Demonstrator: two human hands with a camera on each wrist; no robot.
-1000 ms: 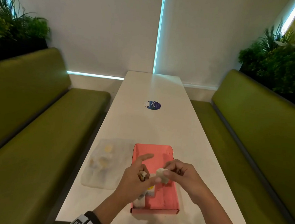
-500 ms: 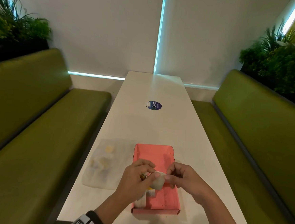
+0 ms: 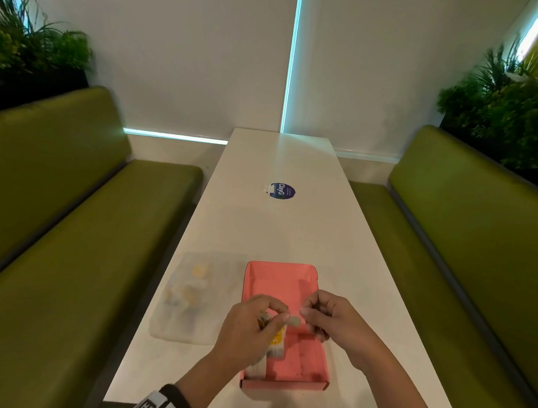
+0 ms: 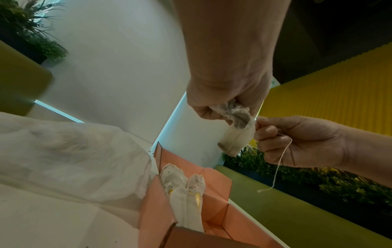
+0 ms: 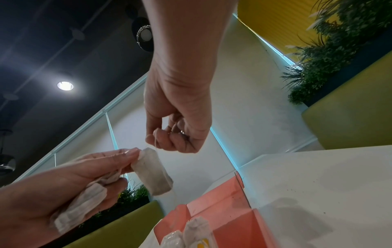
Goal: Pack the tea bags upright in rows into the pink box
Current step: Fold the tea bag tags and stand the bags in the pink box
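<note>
Papery tea bag [image 5: 151,172] hangs above the pink box [image 3: 287,327], pinched by the left hand [image 3: 248,331]. The right hand [image 3: 332,321] pinches its string [image 4: 283,161], probably untangling it before packing beside bags already inside.

Readable text, one item: you have a round dark-blue sticker [image 3: 282,191] lying flat on the white table [image 3: 290,237], well beyond the far end of the pink box [image 3: 283,275]. It carries the word "ClayG" in white letters, turned sideways from your seat. A line of smaller print runs beside that word; it is too small for you to read. A pale tab sits at the sticker's left edge, unmarked.

Yellow tags [image 4: 198,198] on the tea bags standing in the box: any print is too small to read.
</note>
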